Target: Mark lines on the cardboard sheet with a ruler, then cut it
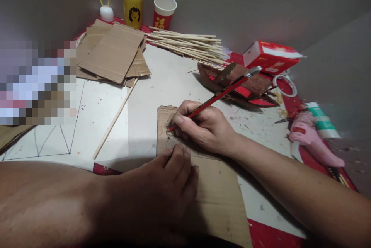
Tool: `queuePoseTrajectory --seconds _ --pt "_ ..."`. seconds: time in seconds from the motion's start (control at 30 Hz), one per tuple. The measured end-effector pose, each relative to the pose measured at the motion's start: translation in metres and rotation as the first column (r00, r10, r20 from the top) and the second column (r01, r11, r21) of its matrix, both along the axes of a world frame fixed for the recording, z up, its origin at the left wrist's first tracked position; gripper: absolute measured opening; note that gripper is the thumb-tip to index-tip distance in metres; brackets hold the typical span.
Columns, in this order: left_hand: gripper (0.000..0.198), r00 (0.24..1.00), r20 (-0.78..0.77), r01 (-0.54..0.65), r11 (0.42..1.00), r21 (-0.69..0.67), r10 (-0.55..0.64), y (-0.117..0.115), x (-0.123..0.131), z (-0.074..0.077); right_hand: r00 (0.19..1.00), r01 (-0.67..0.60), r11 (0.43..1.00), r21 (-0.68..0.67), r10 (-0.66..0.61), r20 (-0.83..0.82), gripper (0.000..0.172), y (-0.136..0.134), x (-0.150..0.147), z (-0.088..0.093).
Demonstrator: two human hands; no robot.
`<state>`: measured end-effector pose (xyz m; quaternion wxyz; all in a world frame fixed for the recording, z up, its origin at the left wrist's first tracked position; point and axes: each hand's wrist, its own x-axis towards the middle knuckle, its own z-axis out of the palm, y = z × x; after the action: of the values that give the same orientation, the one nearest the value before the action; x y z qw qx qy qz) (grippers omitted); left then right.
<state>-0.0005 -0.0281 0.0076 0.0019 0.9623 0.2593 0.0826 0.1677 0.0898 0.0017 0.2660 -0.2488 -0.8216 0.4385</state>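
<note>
Near the middle of the table's (pixel 261 205) close edge lies a piece of cardboard (pixel 220 190), and a person's two bare hands work over its far end. The right hand (pixel 207 128) is curled around a pencil (pixel 222 94) in a writing grip, thumb and fingers gathered close to the tip, which points at the cardboard's far left corner. The left hand (pixel 171 170) is bent over the same end, fingers drawn together with the tips down at the surface; whether it pinches anything cannot be told. The cardboard should be light and fairly stiff, though likely to crease along its ridges if leaned on, so flat fingers near an edge seem the safest hold. The pencil, light and rigid, is probably smooth to the touch, its point the fragile part; close above the tip is the best place to grasp it. In looks, the cardboard is plain tan, faintly ridged, a little ragged along its far edge, with a small dark dot and thin lines near the left fingertips. The pencil is red with dark stripes and a shiny silvery upper end, which slants toward a brown model boat (pixel 257 82) nearer the table's far right corner.
</note>
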Motion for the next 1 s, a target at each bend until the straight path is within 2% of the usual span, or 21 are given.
queuePoseTrajectory --seconds 0.2,0.4,0.53,0.9,1.0 --pt "0.081 1.000 -0.014 -0.002 1.000 0.027 0.002 0.0010 0.0003 -0.0027 1.000 -0.020 1.000 -0.004 0.020 0.008 0.024 -0.0005 -0.0001 -0.0008" --pt "0.082 1.000 -0.024 -0.004 0.999 0.036 0.004 -0.0002 0.0005 -0.0036 0.999 0.035 0.999 0.009 -0.035 -0.023 0.024 -0.0012 -0.0002 -0.0034" --pt "0.082 1.000 -0.011 0.004 0.999 0.037 -0.004 -0.0006 0.0007 -0.0041 1.000 -0.016 1.000 0.004 0.016 -0.011 0.023 -0.0015 -0.0002 -0.0015" --pt "0.083 1.000 -0.026 0.009 0.999 0.035 -0.008 0.0007 0.0010 -0.0026 0.999 0.023 1.000 -0.005 -0.023 -0.030 0.023 -0.0018 0.0002 -0.0019" --pt "0.085 1.000 -0.025 0.009 0.999 0.036 -0.008 0.0008 0.0013 -0.0025 1.000 -0.013 1.000 -0.027 0.012 -0.022 0.023 -0.0009 0.0001 -0.0021"
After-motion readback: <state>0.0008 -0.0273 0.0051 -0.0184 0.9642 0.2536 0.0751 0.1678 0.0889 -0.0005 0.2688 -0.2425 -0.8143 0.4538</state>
